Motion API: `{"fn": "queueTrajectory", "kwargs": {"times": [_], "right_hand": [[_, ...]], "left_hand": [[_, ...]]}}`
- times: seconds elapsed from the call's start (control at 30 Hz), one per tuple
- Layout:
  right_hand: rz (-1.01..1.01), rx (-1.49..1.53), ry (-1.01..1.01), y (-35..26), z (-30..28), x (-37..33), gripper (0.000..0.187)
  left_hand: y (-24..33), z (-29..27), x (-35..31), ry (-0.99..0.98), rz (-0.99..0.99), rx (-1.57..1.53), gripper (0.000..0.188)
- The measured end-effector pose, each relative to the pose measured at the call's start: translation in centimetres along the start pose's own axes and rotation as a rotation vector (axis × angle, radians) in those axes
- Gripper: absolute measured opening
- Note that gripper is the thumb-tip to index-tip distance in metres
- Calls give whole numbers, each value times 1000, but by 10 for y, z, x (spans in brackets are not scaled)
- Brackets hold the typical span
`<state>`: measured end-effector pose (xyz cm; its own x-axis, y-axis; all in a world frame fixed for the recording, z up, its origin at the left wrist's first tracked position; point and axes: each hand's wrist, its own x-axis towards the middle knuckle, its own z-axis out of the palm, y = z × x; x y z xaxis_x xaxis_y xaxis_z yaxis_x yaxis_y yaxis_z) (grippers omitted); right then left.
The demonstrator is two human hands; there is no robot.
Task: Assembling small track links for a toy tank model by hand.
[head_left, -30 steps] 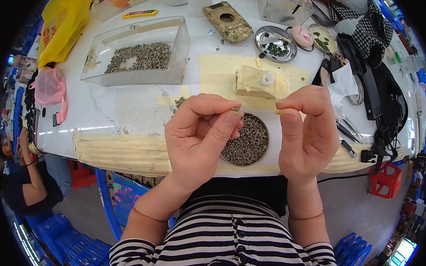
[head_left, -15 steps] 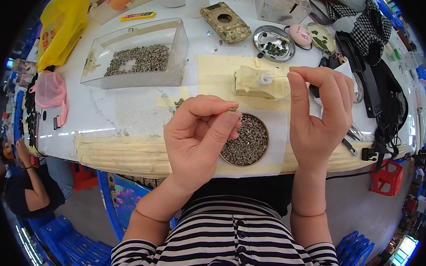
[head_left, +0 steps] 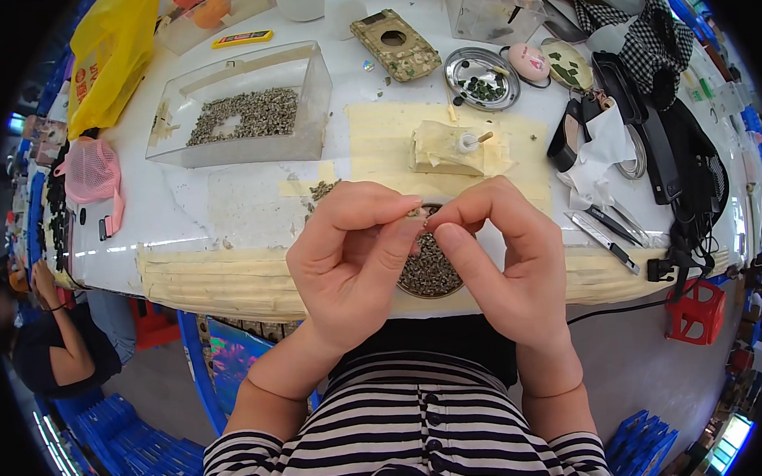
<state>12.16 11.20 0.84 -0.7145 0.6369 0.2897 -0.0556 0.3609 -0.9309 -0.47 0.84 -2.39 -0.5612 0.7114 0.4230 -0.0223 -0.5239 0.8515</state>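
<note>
My left hand (head_left: 339,252) pinches a tiny tan-green piece (head_left: 416,212) between thumb and forefinger. Against its fingertips comes my right hand (head_left: 523,270), thumb and forefinger closed together; whatever lies between them is hidden. Below both hands sits a round dish (head_left: 433,297) full of small metallic pieces (head_left: 429,270), partly covered by my fingers. Beyond them, a tape-covered block (head_left: 433,157) holds a small white bottle (head_left: 467,142), with a thin stick (head_left: 485,136) leaning out of its mouth.
A clear box (head_left: 320,100) of small grey pieces stands at the back left. A camouflage toy hull (head_left: 411,58) and a metal dish (head_left: 511,99) of green bits lie further back. To the right are a utility knife (head_left: 604,243), tweezers (head_left: 631,225) and a black strap (head_left: 663,170).
My right hand has moved left from beside the bottle to my left fingertips. It has let go of the thin stick, which now rests in the bottle. My left hand keeps its pinch.
</note>
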Motion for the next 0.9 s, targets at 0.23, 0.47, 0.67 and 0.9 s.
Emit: {"fn": "queueTrajectory", "kwargs": {"times": [0.23, 0.47, 0.67, 0.9], "right_hand": [[326, 450, -78, 0, -3, -2, 9], [407, 586, -116, -1, -7, 0, 12], [419, 563, -138, 3, -12, 0, 13], [336, 496, -106, 7, -6, -2, 10]], "left_hand": [[1, 0, -1, -47, 49, 134, 21], [4, 2, 1, -96, 96, 233, 22], [6, 2, 2, -105, 100, 314, 22], [7, -1, 2, -115, 78, 349, 20]]}}
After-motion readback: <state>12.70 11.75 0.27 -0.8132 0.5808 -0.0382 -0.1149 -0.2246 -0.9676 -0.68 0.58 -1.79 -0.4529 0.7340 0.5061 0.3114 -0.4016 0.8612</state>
